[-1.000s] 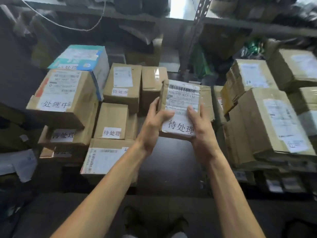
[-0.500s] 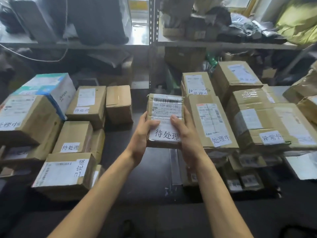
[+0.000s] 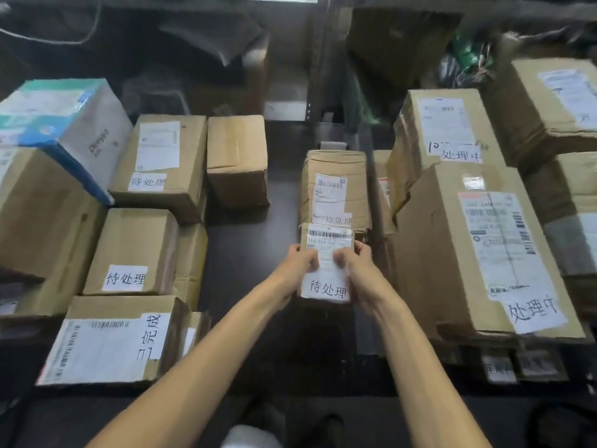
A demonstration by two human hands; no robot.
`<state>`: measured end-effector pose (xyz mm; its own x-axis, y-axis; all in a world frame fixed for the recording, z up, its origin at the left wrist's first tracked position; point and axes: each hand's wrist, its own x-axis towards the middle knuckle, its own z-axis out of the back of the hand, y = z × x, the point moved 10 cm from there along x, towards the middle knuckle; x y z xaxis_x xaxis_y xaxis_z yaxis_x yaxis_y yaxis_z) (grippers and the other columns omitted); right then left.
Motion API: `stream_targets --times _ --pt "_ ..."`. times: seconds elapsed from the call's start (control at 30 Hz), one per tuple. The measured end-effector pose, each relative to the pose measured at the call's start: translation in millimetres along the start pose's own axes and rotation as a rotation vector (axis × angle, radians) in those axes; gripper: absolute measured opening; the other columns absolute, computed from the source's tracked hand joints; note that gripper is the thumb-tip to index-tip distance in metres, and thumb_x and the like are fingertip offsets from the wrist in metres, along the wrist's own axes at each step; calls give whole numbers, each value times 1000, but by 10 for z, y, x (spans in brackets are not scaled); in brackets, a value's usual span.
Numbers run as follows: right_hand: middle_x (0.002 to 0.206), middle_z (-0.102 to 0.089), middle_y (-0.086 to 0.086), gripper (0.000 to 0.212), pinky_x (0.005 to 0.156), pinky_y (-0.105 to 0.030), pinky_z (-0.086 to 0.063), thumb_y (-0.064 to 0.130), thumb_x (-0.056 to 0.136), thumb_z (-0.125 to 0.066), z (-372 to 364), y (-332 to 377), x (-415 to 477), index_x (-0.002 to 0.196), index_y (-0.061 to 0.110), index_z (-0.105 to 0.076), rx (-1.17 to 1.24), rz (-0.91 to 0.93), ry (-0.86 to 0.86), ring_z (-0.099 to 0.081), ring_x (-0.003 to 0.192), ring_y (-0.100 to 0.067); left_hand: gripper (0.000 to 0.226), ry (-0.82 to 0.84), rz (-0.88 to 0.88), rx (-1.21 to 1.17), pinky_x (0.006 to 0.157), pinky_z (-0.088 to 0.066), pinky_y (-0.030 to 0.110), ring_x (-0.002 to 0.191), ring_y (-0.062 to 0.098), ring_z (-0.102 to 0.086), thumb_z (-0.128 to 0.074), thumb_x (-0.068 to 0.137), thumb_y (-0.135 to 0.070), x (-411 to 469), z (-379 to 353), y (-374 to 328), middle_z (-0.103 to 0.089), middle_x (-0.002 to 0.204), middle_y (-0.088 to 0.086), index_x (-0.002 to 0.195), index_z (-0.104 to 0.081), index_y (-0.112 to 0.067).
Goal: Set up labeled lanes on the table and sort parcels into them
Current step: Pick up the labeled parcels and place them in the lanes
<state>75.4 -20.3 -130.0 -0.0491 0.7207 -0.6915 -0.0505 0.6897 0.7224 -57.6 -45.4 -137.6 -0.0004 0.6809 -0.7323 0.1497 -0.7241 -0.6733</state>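
Note:
A small cardboard parcel point(image 3: 327, 287) with a barcode sticker and a white handwritten label sits low over the dark table point(image 3: 252, 253), in the middle lane. My left hand point(image 3: 298, 265) grips its left edge and my right hand point(image 3: 355, 266) grips its right edge, fingers curled over the top. Directly behind it stands a taller taped parcel point(image 3: 334, 185) with a similar label. Whether the small parcel rests on the table I cannot tell.
Labelled cardboard boxes point(image 3: 132, 250) fill the left side, with a blue-and-white carton point(image 3: 64, 124) stacked at the far left. Large labelled boxes point(image 3: 484, 247) are piled on the right. Dark shelving point(image 3: 323, 59) rises behind. A strip of bare table runs between the left boxes and the middle lane.
Both hands have lowered the small parcel from chest height toward the table, in front of the taller taped parcel. The camera has tilted down.

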Motion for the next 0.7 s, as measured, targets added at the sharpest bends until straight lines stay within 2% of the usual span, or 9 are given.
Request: stream_targets --times 0.1,0.2,0.33,0.4,0.43,0.53,0.63,0.7 --pt "115 -66 -5 48 92 -49 -60 17 98 -56 -1 -176 150 139 20 -31 -35 -45 -52 -71 102 -26 74 27 74 59 91 -59 50 107 35 -70 -58 60 -22 214 18 189 -66 122 19 131 -43 -7" --pt "115 -66 -3 45 84 -41 -61 21 99 -58 34 -299 207 134 26 -30 -76 -80 -80 -72 99 -23 78 39 111 78 91 -60 50 102 32 -72 -57 54 -26 266 -13 247 -68 119 17 130 -44 -9" --pt "120 -67 0 42 88 -40 -60 24 98 -60 133 -176 206 133 28 -38 -104 -44 -106 -72 102 -20 46 39 74 107 80 -59 38 101 24 -69 -52 78 -25 224 -44 113 -62 120 9 121 -43 -10" --pt "119 -69 -1 42 79 -34 -61 24 97 -61 151 -32 240 134 27 -41 -126 -27 -117 -72 97 -17 52 17 25 105 88 -59 45 104 26 -68 -52 68 -32 265 -6 -9 -59 121 9 115 -45 -11" --pt "116 -69 -1 41 71 -29 -60 24 97 -60 151 18 258 134 25 -42 -147 -32 -117 -72 93 -15 59 19 26 97 92 -58 51 106 29 -68 -53 61 -32 314 9 -22 -60 121 10 116 -46 -11" --pt "108 -68 -1 41 52 -20 -49 21 99 -54 112 3 298 137 20 -38 -200 -106 -91 -69 82 -10 79 33 79 146 93 -57 58 104 34 -70 -56 48 -32 565 73 154 -67 115 11 123 -46 -6" --pt "102 -67 2 45 50 -20 -47 20 100 -53 72 -217 308 142 20 -35 -242 -203 -78 -68 77 -8 84 34 162 215 89 -60 54 97 29 -74 -55 47 -39 892 136 578 -71 116 12 125 -52 -9" --pt "103 -64 4 50 57 -24 -46 21 99 -54 65 -326 334 145 18 -35 -253 -227 -88 -65 83 -8 70 5 195 285 87 -58 47 104 28 -69 -56 63 -42 750 109 502 -62 125 11 127 -51 -11"
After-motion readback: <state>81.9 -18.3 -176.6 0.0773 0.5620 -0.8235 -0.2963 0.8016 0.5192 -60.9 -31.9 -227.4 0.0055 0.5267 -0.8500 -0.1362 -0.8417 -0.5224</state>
